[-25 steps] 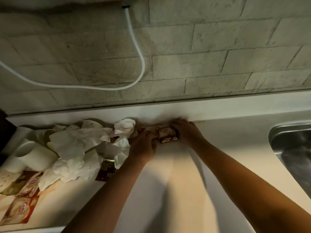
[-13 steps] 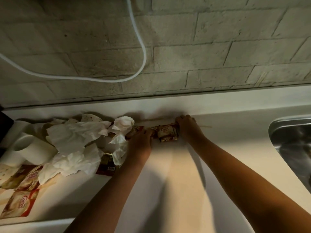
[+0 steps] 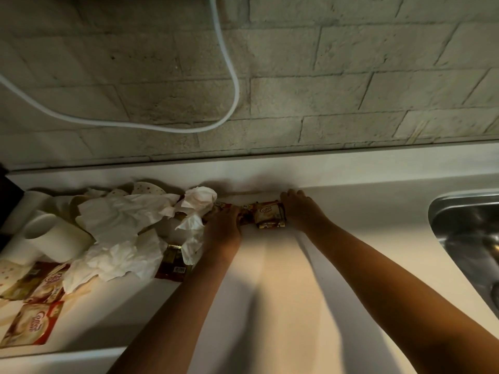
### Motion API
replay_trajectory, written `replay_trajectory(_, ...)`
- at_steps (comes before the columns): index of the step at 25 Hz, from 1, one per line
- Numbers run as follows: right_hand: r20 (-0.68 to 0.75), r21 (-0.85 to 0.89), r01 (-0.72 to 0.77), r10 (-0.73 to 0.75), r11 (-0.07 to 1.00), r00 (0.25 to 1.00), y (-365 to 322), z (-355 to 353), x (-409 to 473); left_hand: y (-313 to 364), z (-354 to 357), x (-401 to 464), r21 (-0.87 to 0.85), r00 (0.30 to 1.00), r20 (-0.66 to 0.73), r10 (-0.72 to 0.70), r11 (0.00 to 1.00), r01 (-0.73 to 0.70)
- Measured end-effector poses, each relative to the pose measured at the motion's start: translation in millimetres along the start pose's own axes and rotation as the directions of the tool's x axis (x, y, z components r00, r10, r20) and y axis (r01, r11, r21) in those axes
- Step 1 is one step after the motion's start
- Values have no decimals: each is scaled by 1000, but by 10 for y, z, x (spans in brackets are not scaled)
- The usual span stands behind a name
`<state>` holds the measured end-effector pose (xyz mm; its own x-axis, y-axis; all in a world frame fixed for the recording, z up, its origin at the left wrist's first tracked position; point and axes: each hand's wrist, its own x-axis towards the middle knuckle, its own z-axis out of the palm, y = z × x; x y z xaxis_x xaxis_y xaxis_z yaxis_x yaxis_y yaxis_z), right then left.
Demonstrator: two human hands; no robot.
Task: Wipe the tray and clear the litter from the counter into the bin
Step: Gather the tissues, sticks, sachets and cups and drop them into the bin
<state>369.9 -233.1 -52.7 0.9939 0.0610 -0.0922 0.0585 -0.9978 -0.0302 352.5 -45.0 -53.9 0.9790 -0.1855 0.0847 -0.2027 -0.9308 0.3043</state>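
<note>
Both hands point(image 3: 302, 211) (2, back of counter point(image 3: 283, 279)) gather sachets point(image 3: 268, 213).

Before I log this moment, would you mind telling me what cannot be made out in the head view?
- Fingertips of the left hand and right hand: turned away behind the knuckles, so their hold on the packets is unclear.
- Sink: cut off by the right edge.
- Plates: mostly buried under crumpled tissues.
- Bin and tray: nowhere in frame.
</note>
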Motion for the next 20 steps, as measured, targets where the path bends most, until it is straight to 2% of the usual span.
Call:
replay_trajectory(5,-75,68,-5,10,998,997,21,-1,-190,-67,-23,13,-146,1000,-17,-20,989,18)
replay_trajectory(9,-93,129,-91,103,987,990,12,-27,-337,-77,-82,-10,-254,997,-20,-68,965,60)
replay_trajectory(12,-12,161,-211,216,964,976,40,-30,-432,-81,-137,-15,-345,989,-64,-137,932,107)
replay_trajectory(16,195,275,-426,383,862,903,168,-124,-568,-49,-260,-90,-474,961,-150,-231,870,135)
replay_trajectory(20,263,412,-452,372,791,890,193,-279,-854,66,-516,-176,-530,917,-282,-281,843,95)
